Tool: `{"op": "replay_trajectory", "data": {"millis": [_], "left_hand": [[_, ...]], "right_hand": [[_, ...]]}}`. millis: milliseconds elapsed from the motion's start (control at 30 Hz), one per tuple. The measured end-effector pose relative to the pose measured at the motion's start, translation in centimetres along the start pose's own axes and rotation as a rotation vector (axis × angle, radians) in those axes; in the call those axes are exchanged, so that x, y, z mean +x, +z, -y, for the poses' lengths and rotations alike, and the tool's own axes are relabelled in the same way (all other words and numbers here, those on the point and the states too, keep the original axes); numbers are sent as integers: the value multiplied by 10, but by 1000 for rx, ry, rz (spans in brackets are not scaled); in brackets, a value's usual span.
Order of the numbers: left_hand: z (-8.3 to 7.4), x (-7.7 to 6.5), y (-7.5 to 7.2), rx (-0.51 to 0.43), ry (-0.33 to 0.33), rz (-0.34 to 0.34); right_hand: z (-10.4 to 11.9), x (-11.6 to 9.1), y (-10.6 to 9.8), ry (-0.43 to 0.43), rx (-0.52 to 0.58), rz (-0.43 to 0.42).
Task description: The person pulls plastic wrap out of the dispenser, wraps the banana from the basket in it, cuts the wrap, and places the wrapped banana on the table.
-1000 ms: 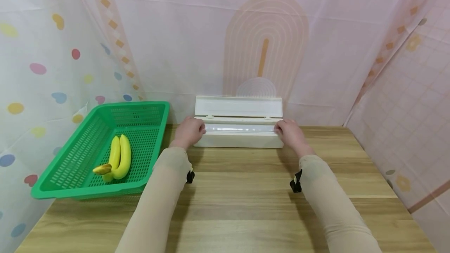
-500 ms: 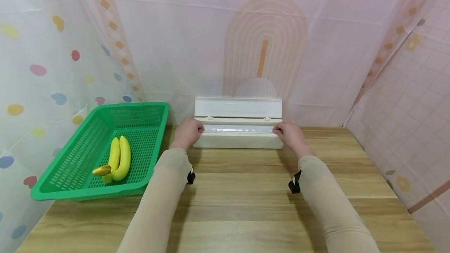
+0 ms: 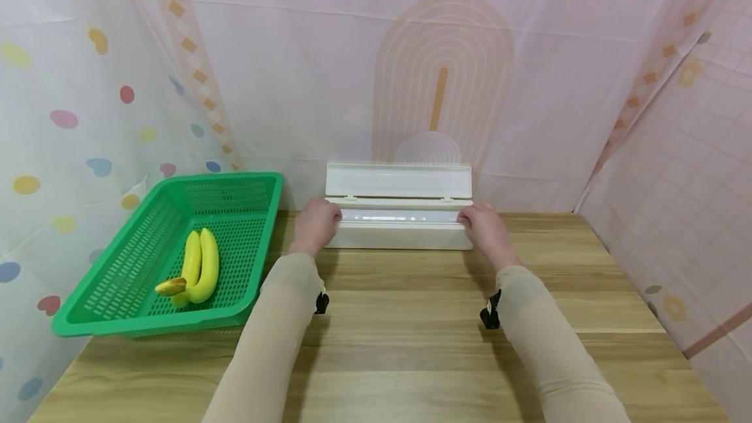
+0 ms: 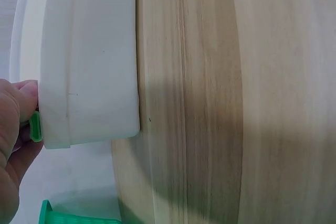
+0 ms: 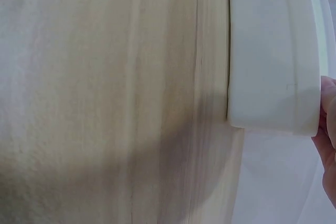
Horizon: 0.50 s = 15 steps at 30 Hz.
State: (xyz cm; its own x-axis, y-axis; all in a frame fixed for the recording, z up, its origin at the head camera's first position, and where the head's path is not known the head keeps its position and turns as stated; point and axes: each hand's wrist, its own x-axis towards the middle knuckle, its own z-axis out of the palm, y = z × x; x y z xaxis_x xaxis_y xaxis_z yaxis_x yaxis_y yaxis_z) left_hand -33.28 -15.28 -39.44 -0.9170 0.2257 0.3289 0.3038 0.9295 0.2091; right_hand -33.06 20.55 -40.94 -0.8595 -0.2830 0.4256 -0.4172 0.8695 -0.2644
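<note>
A long white cling film dispenser box (image 3: 402, 237) sits at the back of the table, its lid (image 3: 399, 181) raised behind it. Along its top lies shiny clear cling film (image 3: 399, 216). My left hand (image 3: 315, 224) is at the box's left end, fingers curled and pinching at the end of the film. My right hand (image 3: 486, 230) does the same at the right end. In the left wrist view, a small green piece (image 4: 35, 126) shows between thumb and fingers at the box's edge. The fingertips are partly hidden behind the box in both wrist views.
To the left stands a green plastic basket (image 3: 271, 234) with yellow bananas (image 3: 202, 266) in it. The wooden table (image 3: 405, 331) stretches in front of the box. A patterned curtain (image 3: 294, 83) hangs right behind the box.
Both hands stay at the box's ends, with wrists and forearms shifting slightly inward. The box, film and basket look the same.
</note>
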Motion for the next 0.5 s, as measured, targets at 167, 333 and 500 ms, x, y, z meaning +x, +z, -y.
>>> {"op": "replay_trajectory", "data": {"millis": [167,333,500], "left_hand": [[-3,-1,-2,14,-28,-13],[-4,-2,-3,7,-29,-31],[-3,-1,-2,-7,-25,-21]], "right_hand": [[1,-1,0,11,0,-11],[1,0,0,27,4,-9],[3,0,-1,23,13,-19]]}}
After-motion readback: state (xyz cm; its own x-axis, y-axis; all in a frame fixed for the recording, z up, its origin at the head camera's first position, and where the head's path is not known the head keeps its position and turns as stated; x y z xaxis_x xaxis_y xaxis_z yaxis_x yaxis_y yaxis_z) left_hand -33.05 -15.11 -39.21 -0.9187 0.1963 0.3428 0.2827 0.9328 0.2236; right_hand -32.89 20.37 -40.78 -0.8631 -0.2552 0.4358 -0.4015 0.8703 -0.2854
